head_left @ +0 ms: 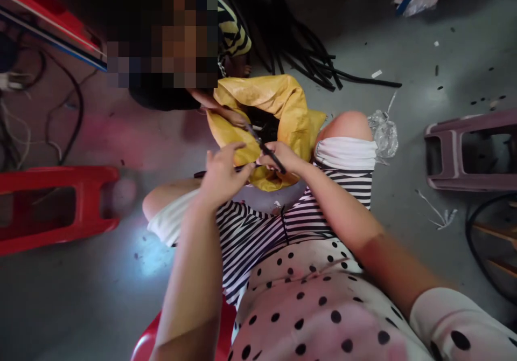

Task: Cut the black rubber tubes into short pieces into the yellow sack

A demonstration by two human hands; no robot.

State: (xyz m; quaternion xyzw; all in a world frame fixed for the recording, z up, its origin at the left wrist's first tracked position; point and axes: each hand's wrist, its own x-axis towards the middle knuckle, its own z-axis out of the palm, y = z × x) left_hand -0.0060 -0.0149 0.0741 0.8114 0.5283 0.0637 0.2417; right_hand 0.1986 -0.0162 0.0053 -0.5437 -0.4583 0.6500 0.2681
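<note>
nearest the viewpoint, one white shirt with black dots (323, 302) covers the torso, above one pair of black-and-white striped shorts (343, 180). one red seat (226, 323) is partly visible beneath the person.

two bare hands are positioned between the knees. the left hand (226, 172) has its fingers bent and spaced apart; whether it grips anything cannot be determined. the right hand (280, 159) is closed on one dark strip (276, 160), which slants across its fingers, above the near side of the sack. a second dark piece (199, 174) projects from behind the left hand.

just beyond the hands, one yellow sack (297, 126) stands with its mouth open and rim folded; dark items inside are too dim to count. one co-worker's hand (235, 117) is at the sack's left rim, near the far end of the strip.

two stools flank the area: one red stool (60, 172) at left, one grey-purple stool (476, 124) at right. one crumpled clear plastic wrapper (383, 134) lies beside the right knee.

the surface is a smooth grey floor (407, 275), scattered with small dark and white scraps. farther off lies one bundle of black tubes (311, 54), overlapping and uncountable. dark cables (79, 105) run along the floor at left.
</note>
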